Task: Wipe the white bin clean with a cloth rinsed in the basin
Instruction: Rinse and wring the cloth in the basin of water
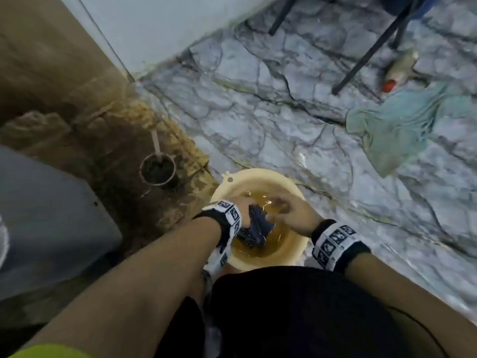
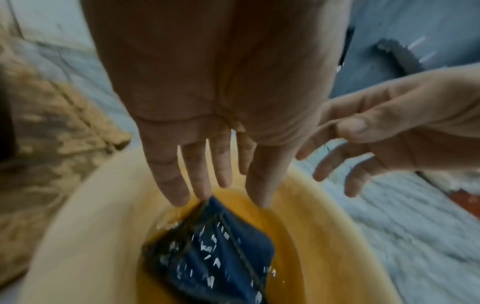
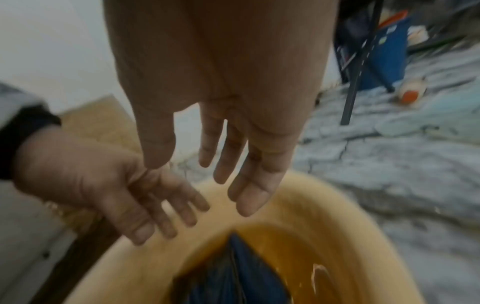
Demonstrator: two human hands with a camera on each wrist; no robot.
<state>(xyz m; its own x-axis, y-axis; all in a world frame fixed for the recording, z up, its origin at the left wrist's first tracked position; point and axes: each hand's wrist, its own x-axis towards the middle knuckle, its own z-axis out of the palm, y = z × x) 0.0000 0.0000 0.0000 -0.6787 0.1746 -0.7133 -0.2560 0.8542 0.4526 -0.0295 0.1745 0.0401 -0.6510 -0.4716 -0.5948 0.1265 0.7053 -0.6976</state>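
Note:
A cream basin (image 1: 258, 174) of brownish water stands on the floor just in front of my knees. In it lies a dark blue cloth (image 1: 255, 226), wet and partly under water. My left hand (image 1: 245, 210) is over the basin's left side with straight fingers, and its fingertips (image 2: 179, 197) touch the top corner of the cloth (image 2: 221, 257). My right hand (image 1: 281, 205) hovers above the water to the right, fingers loosely spread and holding nothing. The right wrist view shows both hands above the basin (image 3: 337, 205). A pale grey-white bin (image 1: 51, 215) sits at the left.
A metal cup (image 1: 158, 169) with a stick in it stands on the dirty brown patch left of the basin. On the marbled floor to the right lie a teal rag (image 1: 395, 127) and a red-capped bottle (image 1: 400, 71), beside black chair legs (image 1: 361, 63).

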